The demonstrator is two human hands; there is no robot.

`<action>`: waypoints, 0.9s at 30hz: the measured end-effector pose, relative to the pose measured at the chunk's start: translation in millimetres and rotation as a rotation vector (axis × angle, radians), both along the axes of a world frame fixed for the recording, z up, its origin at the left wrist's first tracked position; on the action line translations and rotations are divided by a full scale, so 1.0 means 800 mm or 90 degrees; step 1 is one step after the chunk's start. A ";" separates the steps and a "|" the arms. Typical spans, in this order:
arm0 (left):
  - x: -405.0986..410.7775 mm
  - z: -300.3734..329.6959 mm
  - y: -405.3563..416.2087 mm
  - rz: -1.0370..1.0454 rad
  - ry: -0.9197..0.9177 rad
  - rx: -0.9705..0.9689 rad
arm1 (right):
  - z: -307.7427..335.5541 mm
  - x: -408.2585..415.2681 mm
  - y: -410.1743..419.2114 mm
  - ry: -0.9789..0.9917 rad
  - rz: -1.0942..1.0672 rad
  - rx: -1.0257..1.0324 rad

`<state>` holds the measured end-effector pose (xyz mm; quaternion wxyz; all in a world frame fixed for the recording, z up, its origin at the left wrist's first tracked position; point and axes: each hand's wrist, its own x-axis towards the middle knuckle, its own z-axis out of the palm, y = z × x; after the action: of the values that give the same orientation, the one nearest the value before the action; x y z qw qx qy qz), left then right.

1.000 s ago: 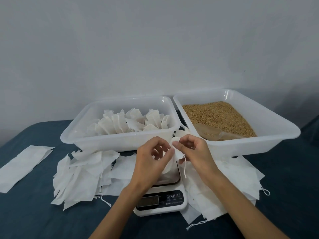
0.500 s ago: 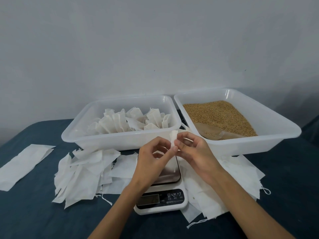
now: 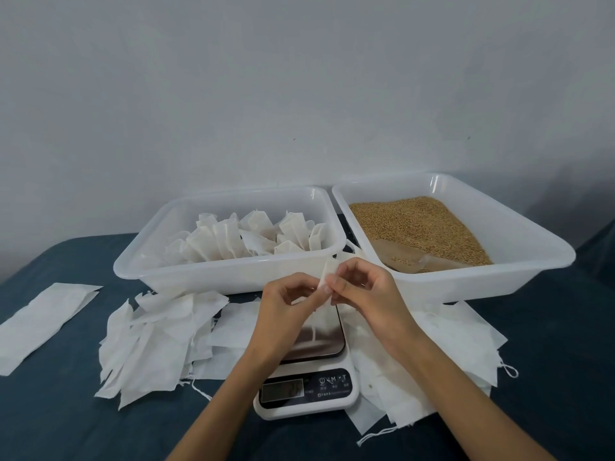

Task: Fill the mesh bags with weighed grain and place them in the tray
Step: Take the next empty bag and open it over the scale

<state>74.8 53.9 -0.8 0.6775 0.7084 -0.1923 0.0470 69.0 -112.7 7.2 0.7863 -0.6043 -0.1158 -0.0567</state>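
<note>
Both hands, the left hand (image 3: 289, 306) and the right hand (image 3: 364, 289), pinch one white mesh bag (image 3: 325, 281) above the scale (image 3: 307, 377). The tray (image 3: 233, 277) of filled bags sits at 11 o'clock, the grain (image 3: 416, 224) at 1 o'clock. The scale's buttons show "M" and "T"; its small print is too blurry to read.

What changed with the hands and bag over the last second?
Both hands, left hand and right hand, lifted the mesh bag slightly above the scale, keeping their pinch on its top. Trays, grain and loose bags unchanged.
</note>
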 end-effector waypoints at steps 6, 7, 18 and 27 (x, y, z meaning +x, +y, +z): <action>-0.003 0.002 -0.002 -0.068 0.091 -0.054 | -0.002 0.002 -0.007 0.014 -0.035 -0.018; -0.004 0.003 -0.002 -0.065 0.092 -0.057 | -0.001 0.002 -0.006 0.015 -0.030 -0.024; -0.002 0.003 0.002 -0.066 0.100 -0.087 | 0.002 -0.003 -0.001 -0.041 -0.034 -0.100; -0.002 0.004 -0.002 0.006 0.087 -0.076 | -0.003 0.000 -0.003 -0.071 -0.081 -0.145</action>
<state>73.3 52.6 2.1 0.7299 0.6690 -0.1392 0.0134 69.0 -114.8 4.5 0.6996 -0.6918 -0.1265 -0.1262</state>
